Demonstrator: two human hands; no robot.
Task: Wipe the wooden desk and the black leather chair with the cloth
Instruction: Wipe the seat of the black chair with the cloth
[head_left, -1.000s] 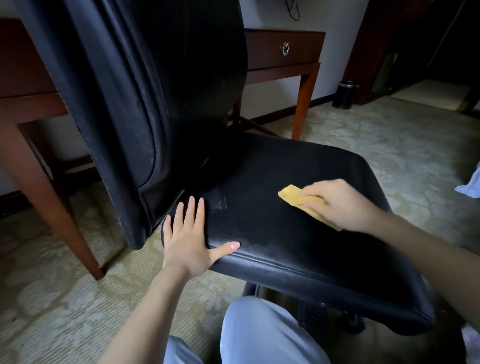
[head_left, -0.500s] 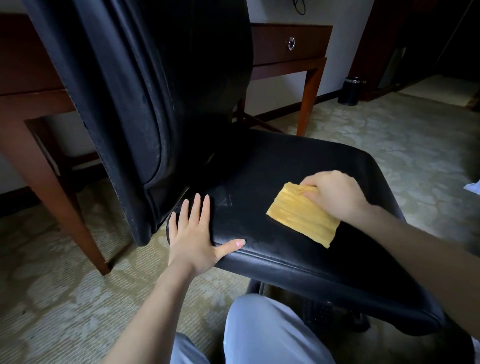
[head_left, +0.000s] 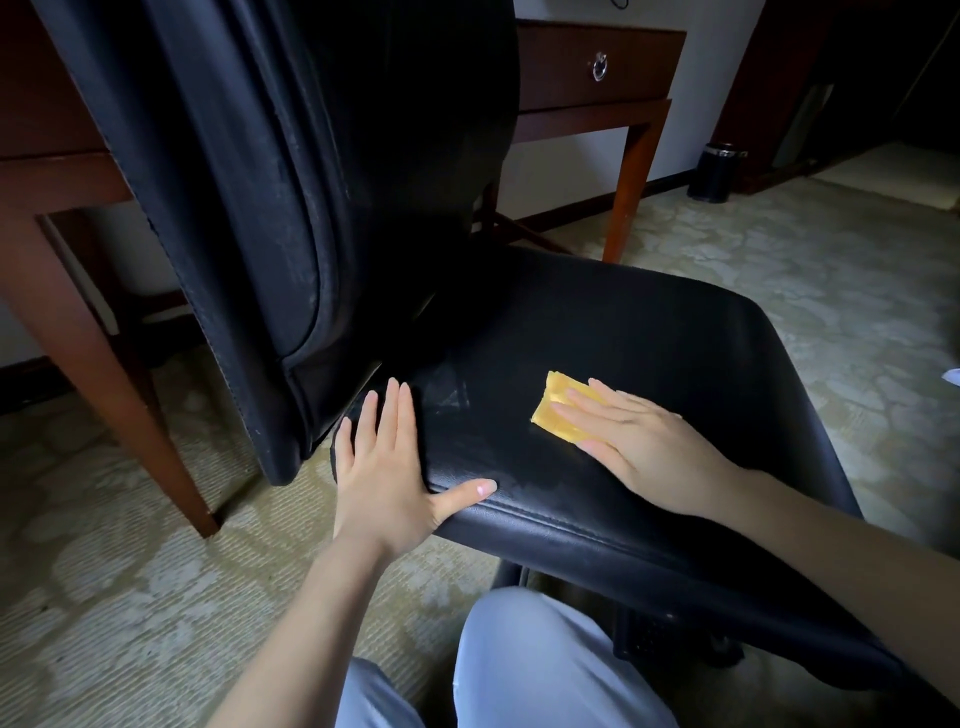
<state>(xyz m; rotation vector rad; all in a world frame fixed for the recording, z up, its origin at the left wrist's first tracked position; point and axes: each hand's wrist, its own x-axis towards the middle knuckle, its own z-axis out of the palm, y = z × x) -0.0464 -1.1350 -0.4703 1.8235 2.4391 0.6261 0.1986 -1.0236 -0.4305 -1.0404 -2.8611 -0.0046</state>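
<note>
Fingers (head_left: 597, 410) of the right hand (head_left: 644, 447): straight and close together. They lie flat on the yellow cloth (head_left: 556, 410) and press it down, and no finger curls round it.
Cloth place: under the right fingertips, on the middle of the seat (head_left: 675, 332) of the black leather chair (head_left: 363, 156). Only its far end shows past the fingertips.
Fingers (head_left: 396, 415) of the left hand (head_left: 384, 467): straight and a little apart, flat on the near corner of the seat. The thumb stretches along the front edge toward the right hand. They hold nothing.
Between the two sets of fingers: bare black leather with pale dull marks.
Just beyond the left fingertips: the backrest (head_left: 249, 208), tall and dark. It stands in the way and hides the middle of the wooden desk (head_left: 587, 104).
Desk place: behind the backrest, well apart from both hands, showing on both sides of it.
Below the wrists: two grey trouser legs (head_left: 535, 660) over the patterned carpet (head_left: 130, 597).
Far beyond the right fingers: a black bin (head_left: 717, 171) on the carpet by the wall.
Counts: two hands, one cloth, one chair, one desk with two desk legs (head_left: 626, 197) in view, one ring pull (head_left: 600, 67) on its drawer, one bin.
</note>
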